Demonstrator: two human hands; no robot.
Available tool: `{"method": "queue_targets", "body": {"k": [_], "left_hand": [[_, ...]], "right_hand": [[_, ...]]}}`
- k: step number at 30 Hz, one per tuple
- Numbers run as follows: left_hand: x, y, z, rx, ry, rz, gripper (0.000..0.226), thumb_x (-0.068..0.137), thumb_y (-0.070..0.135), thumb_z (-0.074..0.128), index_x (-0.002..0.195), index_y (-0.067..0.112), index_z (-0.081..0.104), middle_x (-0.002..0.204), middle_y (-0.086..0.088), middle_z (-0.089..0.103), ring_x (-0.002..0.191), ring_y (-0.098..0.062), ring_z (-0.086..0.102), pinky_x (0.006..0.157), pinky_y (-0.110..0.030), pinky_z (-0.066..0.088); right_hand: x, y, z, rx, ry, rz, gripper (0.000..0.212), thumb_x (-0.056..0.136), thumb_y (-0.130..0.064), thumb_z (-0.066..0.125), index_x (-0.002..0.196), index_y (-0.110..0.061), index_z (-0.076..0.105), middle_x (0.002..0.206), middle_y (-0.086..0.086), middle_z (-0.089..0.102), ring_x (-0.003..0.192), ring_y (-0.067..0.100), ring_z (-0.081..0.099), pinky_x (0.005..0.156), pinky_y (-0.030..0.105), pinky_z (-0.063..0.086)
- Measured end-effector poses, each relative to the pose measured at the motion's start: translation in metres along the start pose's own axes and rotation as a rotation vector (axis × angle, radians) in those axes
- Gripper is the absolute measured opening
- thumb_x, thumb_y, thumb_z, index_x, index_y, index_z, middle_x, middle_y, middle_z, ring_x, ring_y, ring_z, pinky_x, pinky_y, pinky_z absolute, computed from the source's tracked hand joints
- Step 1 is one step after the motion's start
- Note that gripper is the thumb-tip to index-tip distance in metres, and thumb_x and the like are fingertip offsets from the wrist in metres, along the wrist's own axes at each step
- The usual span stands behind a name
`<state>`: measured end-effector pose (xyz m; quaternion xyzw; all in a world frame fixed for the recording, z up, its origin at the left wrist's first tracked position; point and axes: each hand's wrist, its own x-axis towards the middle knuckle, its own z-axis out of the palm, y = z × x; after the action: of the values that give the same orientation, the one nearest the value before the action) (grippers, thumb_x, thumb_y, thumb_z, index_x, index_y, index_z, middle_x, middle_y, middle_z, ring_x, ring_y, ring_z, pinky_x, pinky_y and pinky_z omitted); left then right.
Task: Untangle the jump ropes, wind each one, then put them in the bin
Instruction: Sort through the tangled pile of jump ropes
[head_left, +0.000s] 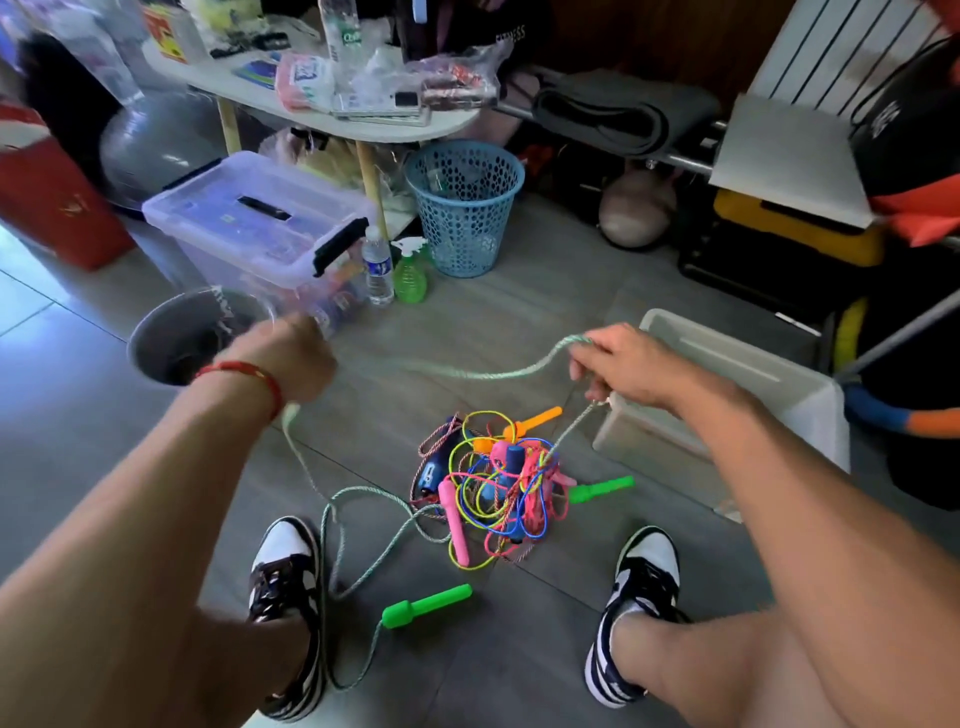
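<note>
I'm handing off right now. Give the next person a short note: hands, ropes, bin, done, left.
Left hand and right hand both grip the pale green rope, stretched between them. One of its green handles lies free on the floor; the other sits at the edge of the tangled pile. White bin stands right of the pile, nothing visible in it. Done: green rope partly freed. Left: free it, wind it, bin it, then the others.
</note>
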<state>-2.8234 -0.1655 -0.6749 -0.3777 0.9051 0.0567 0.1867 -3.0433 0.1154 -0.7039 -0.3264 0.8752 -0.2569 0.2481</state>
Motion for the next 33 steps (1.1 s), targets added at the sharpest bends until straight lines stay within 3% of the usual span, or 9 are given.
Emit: {"method": "queue_targets", "body": {"k": [4, 8, 12, 19, 21, 24, 26, 30, 33], "left_hand": [[-0.028, 0.057, 0.012, -0.360, 0.034, 0.465, 0.069, 0.096, 0.042, 0.062, 0.154, 0.016, 0.035, 0.157, -0.006, 0.041, 0.143, -0.020, 0.040, 0.116, -0.024, 0.029], [-0.046, 0.100, 0.009, -0.730, -0.176, 0.762, 0.023, 0.102, 0.030, 0.053, 0.117, 0.015, 0.063, 0.098, -0.004, 0.078, 0.099, -0.018, 0.069, 0.096, -0.031, 0.049], [-0.042, 0.086, 0.007, -0.694, 0.148, 0.684, 0.029, 0.107, 0.023, 0.047, 0.089, 0.014, 0.067, 0.067, -0.004, 0.074, 0.069, -0.020, 0.070, 0.079, -0.037, 0.056], [-0.031, 0.039, -0.010, -1.514, 0.679, 0.199, 0.033, 0.100, 0.014, 0.044, 0.073, 0.018, 0.062, 0.056, 0.000, 0.061, 0.055, -0.021, 0.061, 0.066, -0.035, 0.054], [-0.019, 0.019, -0.010, -1.440, 0.612, 0.032, 0.027, 0.097, 0.019, 0.044, 0.087, 0.012, 0.068, 0.069, -0.005, 0.067, 0.059, -0.021, 0.065, 0.068, -0.036, 0.055], [-0.009, 0.005, -0.005, -0.716, 0.459, -0.177, 0.046, 0.091, 0.029, 0.053, 0.131, 0.007, 0.058, 0.129, -0.025, 0.059, 0.118, -0.040, 0.058, 0.105, -0.048, 0.046], [-0.022, 0.028, 0.002, -0.567, 0.455, 0.076, 0.062, 0.088, 0.029, 0.064, 0.144, 0.008, 0.047, 0.145, -0.023, 0.047, 0.135, -0.040, 0.044, 0.113, -0.042, 0.035], [-0.050, 0.100, 0.036, -0.594, 0.155, 0.584, 0.065, 0.091, 0.033, 0.071, 0.147, 0.011, 0.044, 0.127, -0.008, 0.063, 0.119, -0.021, 0.059, 0.096, -0.019, 0.038], [-0.050, 0.120, 0.049, -0.466, 0.109, 0.632, 0.022, 0.102, 0.032, 0.056, 0.108, 0.011, 0.063, 0.085, -0.005, 0.073, 0.088, -0.027, 0.070, 0.074, -0.029, 0.047]], "right_hand": [[-0.026, -0.069, 0.002, -0.206, 0.080, -0.270, 0.033, 0.098, -0.034, 0.052, 0.071, -0.021, 0.066, 0.059, -0.003, 0.059, 0.059, 0.012, 0.058, 0.057, 0.027, 0.041], [-0.032, -0.078, 0.019, -0.294, 0.091, -0.332, 0.031, 0.097, -0.037, 0.050, 0.077, -0.018, 0.065, 0.073, 0.007, 0.066, 0.076, 0.028, 0.061, 0.063, 0.036, 0.043], [-0.020, -0.049, 0.023, -0.252, -0.008, -0.249, 0.044, 0.094, -0.052, 0.057, 0.073, -0.014, 0.064, 0.058, 0.001, 0.054, 0.058, 0.015, 0.050, 0.053, 0.027, 0.035], [-0.003, 0.032, 0.036, -0.302, -0.405, -0.013, 0.021, 0.098, -0.026, 0.060, 0.088, -0.012, 0.073, 0.083, -0.005, 0.071, 0.078, 0.014, 0.060, 0.075, 0.031, 0.051], [-0.001, 0.023, 0.030, -0.216, -0.278, -0.071, 0.023, 0.098, -0.027, 0.062, 0.084, -0.016, 0.076, 0.080, -0.007, 0.076, 0.066, 0.002, 0.062, 0.069, 0.026, 0.053], [-0.008, -0.011, 0.016, -0.125, -0.084, -0.179, 0.027, 0.095, -0.030, 0.067, 0.077, -0.012, 0.076, 0.058, -0.016, 0.068, 0.044, -0.001, 0.046, 0.049, 0.015, 0.035], [-0.014, -0.029, 0.013, -0.139, -0.084, -0.270, 0.032, 0.094, -0.031, 0.068, 0.071, -0.011, 0.072, 0.048, -0.013, 0.060, 0.043, 0.002, 0.043, 0.047, 0.018, 0.032], [-0.017, -0.048, 0.016, -0.246, -0.036, -0.387, 0.035, 0.092, -0.037, 0.069, 0.065, -0.015, 0.064, 0.051, 0.002, 0.052, 0.049, 0.010, 0.043, 0.056, 0.033, 0.040], [-0.018, -0.047, 0.021, -0.304, -0.011, -0.415, 0.024, 0.091, -0.040, 0.068, 0.078, -0.019, 0.067, 0.058, 0.002, 0.055, 0.059, 0.018, 0.052, 0.061, 0.037, 0.049]]}}
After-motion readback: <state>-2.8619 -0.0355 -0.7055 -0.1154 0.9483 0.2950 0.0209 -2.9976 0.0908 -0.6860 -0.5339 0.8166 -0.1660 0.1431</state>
